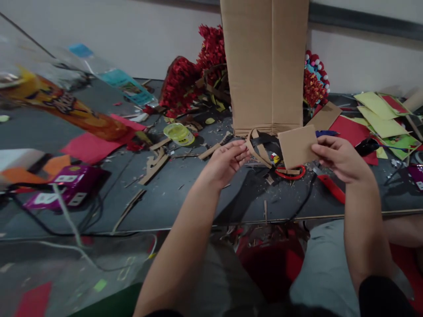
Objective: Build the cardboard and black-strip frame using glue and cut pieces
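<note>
My right hand (pixel 340 157) pinches the right edge of a small square cardboard piece (pixel 296 147) above the table. Between the fingers of my left hand (pixel 228 162) is a curved cardboard strip (pixel 253 143), its loop reaching right toward the square. The two pieces are close, and I cannot tell whether they touch. Under them lie a roll of black tape (pixel 269 140), partly hidden, and red-handled scissors (pixel 291 177). A red utility knife (pixel 330 185) rests below my right hand. Behind, a tall cardboard panel (pixel 264 66) stands upright.
An orange drink bottle (pixel 76 108), a clear blue-capped bottle (pixel 115 79), a yellow tub (pixel 179 134) and purple power strip (pixel 68 187) are at left. Red frilled decorations (pixel 185 81) sit behind. Coloured paper (pixel 380 114) is piled right. Cardboard scraps (pixel 155 167) litter the table.
</note>
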A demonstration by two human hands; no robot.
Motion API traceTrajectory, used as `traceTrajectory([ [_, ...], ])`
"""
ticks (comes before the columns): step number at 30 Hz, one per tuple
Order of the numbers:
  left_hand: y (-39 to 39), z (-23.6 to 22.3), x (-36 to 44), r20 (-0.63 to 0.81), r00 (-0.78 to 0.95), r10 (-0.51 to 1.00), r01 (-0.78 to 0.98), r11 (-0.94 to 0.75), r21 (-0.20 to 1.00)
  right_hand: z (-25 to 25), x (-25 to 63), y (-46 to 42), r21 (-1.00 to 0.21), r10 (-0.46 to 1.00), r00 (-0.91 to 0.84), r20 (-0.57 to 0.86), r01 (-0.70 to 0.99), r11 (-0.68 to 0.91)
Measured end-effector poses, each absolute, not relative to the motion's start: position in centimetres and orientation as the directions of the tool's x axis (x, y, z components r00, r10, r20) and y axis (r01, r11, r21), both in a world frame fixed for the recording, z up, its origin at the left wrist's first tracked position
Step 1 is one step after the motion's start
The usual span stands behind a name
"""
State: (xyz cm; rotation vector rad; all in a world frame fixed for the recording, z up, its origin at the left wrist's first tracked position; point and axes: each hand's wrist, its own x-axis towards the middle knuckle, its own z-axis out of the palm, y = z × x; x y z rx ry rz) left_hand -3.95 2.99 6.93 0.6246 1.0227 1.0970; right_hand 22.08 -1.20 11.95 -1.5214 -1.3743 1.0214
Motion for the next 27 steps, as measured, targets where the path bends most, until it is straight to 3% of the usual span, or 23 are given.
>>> traceTrajectory([
  [5, 2.9, 7.0, -3.8, -0.333, 0.065, 0.941, -0.466, 0.323, 0.823, 12.1, 22.1, -1.6, -0.811, 0.989, 0.137, 0.052, 0.584, -0.039],
  [8, 3.0, 7.4, -3.7, -0.327, 0.021, 0.945, -0.498, 0.293, 0.816, 12.3, 22.2, -1.7, -0.837, 1.000, -0.016, -0.011, 0.547, -0.001],
  [12, 3.1, 7.8, -3.6, -0.374, -0.077, 0.924, -0.561, 0.270, 0.783, 11.8, 22.6, -1.4, -0.749, 0.989, 0.132, 0.072, 0.662, -0.034],
  [15, 3.2, 8.1, -3.7, -0.429, -0.114, 0.896, -0.616, 0.275, 0.738, 11.5, 22.8, -1.2, -0.801, 0.999, 0.028, 0.031, 0.599, 0.008],
  [17, 3.3, 8.2, -3.9, -0.456, -0.125, 0.881, -0.664, 0.267, 0.698, 11.4, 22.9, -1.1, -0.801, 0.981, 0.125, 0.150, 0.597, 0.047],
  [19, 3.4, 8.3, -4.3, -0.475, -0.136, 0.869, -0.720, 0.243, 0.651, 11.4, 22.9, -1.1, -0.725, 0.901, 0.287, 0.326, 0.688, 0.043],
  [20, 3.5, 8.3, -4.4, -0.482, -0.138, 0.865, -0.745, 0.229, 0.626, 11.4, 22.8, -1.2, -0.692, 0.891, 0.284, 0.354, 0.720, 0.045],
  [24, 3.8, 8.2, -5.2, -0.485, -0.096, 0.869, -0.810, 0.215, 0.546, 12.3, 21.7, -2.1, -0.659, 0.972, -0.017, 0.236, 0.732, 0.173],
  [27, 3.7, 8.4, -5.5, -0.493, -0.068, 0.867, -0.842, 0.215, 0.494, 13.1, 20.5, -2.9, -0.572, 0.885, 0.112, 0.453, 0.797, 0.192],
])
